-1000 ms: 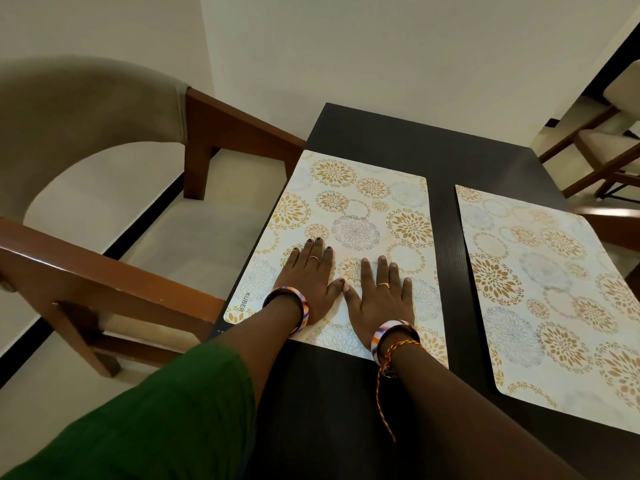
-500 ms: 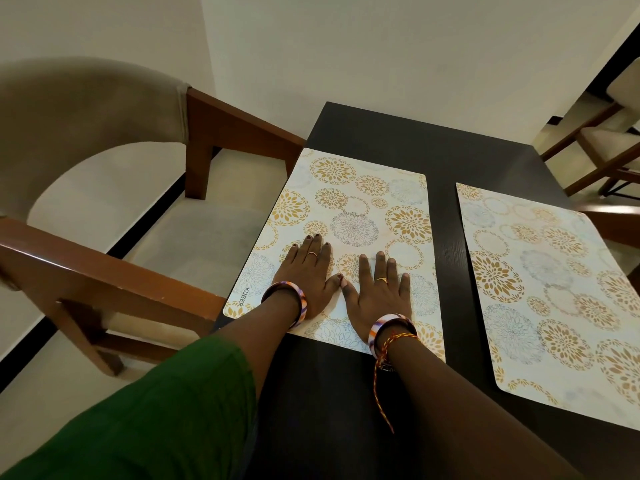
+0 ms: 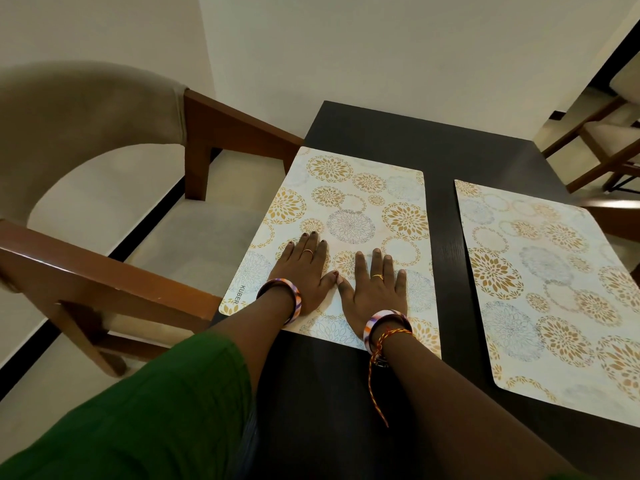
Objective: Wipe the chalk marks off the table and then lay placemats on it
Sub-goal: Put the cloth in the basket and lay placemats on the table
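Pressing 2 hands (image 3: 346, 282), 2 placemats (image 3: 540, 271), 1 table (image 3: 446, 157)

counter (image 3: 450, 150): centre of view, runs from the near edge back to the wall (image 3: 381, 57)
left placemat (image 3: 363, 209): on counter, along its left edge
right placemat (image 3: 554, 271): on counter, right of left placemat, bare strip of counter between them, not touching
left hand (image 3: 304, 271): flat on near part of left placemat, fingers straight
right hand (image 3: 375, 285): flat on same placemat, just right of left hand, thumb tips touching
left chair (image 3: 121, 202): left of counter, its arm beside the left placemat's near corner
right chair (image 3: 613, 140): far right, behind the right placemat, apart from counter
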`<act>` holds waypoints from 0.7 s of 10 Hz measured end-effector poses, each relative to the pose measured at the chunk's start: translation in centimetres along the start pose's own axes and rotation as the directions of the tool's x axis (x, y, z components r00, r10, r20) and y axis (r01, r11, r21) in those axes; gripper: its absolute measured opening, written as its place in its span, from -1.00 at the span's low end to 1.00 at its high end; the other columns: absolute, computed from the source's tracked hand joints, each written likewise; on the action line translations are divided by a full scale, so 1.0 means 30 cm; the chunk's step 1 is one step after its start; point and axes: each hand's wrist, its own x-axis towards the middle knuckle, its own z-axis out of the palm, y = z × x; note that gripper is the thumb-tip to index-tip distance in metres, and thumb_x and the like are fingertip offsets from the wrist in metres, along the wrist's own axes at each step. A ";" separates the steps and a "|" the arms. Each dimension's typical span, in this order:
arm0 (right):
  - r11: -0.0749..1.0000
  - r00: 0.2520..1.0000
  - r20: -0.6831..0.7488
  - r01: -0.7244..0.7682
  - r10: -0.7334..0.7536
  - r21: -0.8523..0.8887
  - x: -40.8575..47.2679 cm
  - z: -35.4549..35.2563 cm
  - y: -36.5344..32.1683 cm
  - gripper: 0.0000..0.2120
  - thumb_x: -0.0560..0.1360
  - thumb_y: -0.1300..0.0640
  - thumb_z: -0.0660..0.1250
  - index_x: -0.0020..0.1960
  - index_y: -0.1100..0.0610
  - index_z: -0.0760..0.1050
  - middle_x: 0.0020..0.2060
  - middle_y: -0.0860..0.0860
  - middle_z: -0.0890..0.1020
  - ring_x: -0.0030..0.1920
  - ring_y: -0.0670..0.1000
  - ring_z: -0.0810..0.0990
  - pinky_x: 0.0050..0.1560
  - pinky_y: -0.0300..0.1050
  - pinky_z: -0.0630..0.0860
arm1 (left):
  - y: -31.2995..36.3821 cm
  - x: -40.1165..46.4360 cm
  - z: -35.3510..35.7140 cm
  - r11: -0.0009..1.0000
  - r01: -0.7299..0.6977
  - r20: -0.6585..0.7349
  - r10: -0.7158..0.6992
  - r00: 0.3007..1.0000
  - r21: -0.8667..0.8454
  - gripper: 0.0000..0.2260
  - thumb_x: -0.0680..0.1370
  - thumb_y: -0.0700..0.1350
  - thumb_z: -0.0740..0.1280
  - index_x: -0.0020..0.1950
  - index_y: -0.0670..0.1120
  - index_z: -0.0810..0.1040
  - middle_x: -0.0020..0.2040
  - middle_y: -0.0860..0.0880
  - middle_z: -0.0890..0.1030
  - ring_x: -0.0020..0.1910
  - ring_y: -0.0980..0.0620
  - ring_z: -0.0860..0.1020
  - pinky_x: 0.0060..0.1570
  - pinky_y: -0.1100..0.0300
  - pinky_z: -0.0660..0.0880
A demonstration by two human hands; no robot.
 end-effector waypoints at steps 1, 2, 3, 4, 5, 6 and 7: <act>1.000 1.000 -0.006 -0.001 0.001 0.015 0.001 -0.003 0.000 -0.39 0.59 -0.20 -0.15 0.55 0.02 -0.21 0.53 0.08 -0.21 0.52 0.12 -0.25 0.46 0.10 -0.30 | 0.002 0.004 -0.003 1.000 -0.003 0.000 0.003 1.000 0.006 -0.42 0.62 0.13 -0.06 0.53 -0.13 -0.14 0.55 -0.11 -0.17 0.54 -0.03 -0.19 0.49 0.07 -0.19; 1.000 1.000 -0.006 0.003 -0.003 0.022 0.000 -0.004 0.001 -0.39 0.59 -0.20 -0.15 0.55 0.03 -0.21 0.53 0.09 -0.21 0.52 0.12 -0.25 0.46 0.10 -0.30 | 0.005 0.002 -0.003 1.000 0.001 0.001 -0.001 1.000 0.015 -0.42 0.62 0.13 -0.06 0.53 -0.13 -0.14 0.55 -0.11 -0.17 0.54 -0.03 -0.19 0.49 0.07 -0.19; 0.999 1.000 -0.011 0.004 -0.004 0.035 0.000 -0.002 0.001 -0.38 0.59 -0.20 -0.15 0.55 0.03 -0.21 0.53 0.09 -0.22 0.52 0.12 -0.26 0.46 0.10 -0.31 | 0.005 0.003 -0.001 1.000 0.004 -0.003 -0.004 1.000 0.026 -0.42 0.62 0.13 -0.07 0.53 -0.13 -0.14 0.55 -0.11 -0.17 0.54 -0.03 -0.19 0.49 0.08 -0.19; 0.999 1.000 -0.019 0.008 -0.007 0.039 0.001 -0.002 0.002 -0.38 0.59 -0.21 -0.15 0.55 0.04 -0.21 0.53 0.09 -0.22 0.52 0.13 -0.27 0.46 0.10 -0.32 | 0.006 0.006 0.002 0.999 0.006 0.001 -0.006 1.000 0.041 -0.42 0.62 0.13 -0.07 0.53 -0.13 -0.15 0.55 -0.11 -0.17 0.54 -0.03 -0.19 0.50 0.08 -0.18; 0.997 0.999 -0.038 0.015 -0.012 0.074 -0.001 -0.005 0.009 -0.38 0.59 -0.20 -0.12 0.55 0.05 -0.18 0.54 0.09 -0.19 0.52 0.12 -0.24 0.46 0.08 -0.31 | 0.011 0.005 0.006 0.998 0.010 0.008 -0.010 1.000 0.060 -0.43 0.63 0.12 -0.08 0.53 -0.14 -0.14 0.55 -0.11 -0.17 0.54 -0.03 -0.18 0.50 0.08 -0.17; 0.991 0.998 -0.050 0.036 -0.030 0.129 0.002 -0.009 0.020 -0.40 0.60 -0.17 -0.06 0.55 0.04 -0.10 0.54 0.07 -0.14 0.53 0.09 -0.21 0.47 0.04 -0.31 | 0.012 0.001 0.004 0.998 0.009 0.003 -0.009 1.000 0.061 -0.45 0.63 0.09 -0.08 0.53 -0.15 -0.11 0.56 -0.11 -0.14 0.54 -0.03 -0.15 0.50 0.10 -0.15; 0.890 0.990 -0.139 0.040 0.027 0.455 -0.001 -0.025 0.039 -0.54 0.60 -0.02 0.11 0.46 0.08 0.27 0.51 0.04 0.16 0.53 0.02 0.01 0.48 -0.09 -0.21 | 0.033 -0.007 -0.013 0.992 0.033 -0.015 -0.031 0.999 0.118 -0.50 0.65 0.03 -0.06 0.53 -0.17 -0.03 0.56 -0.12 -0.02 0.54 -0.04 -0.01 0.50 0.11 -0.02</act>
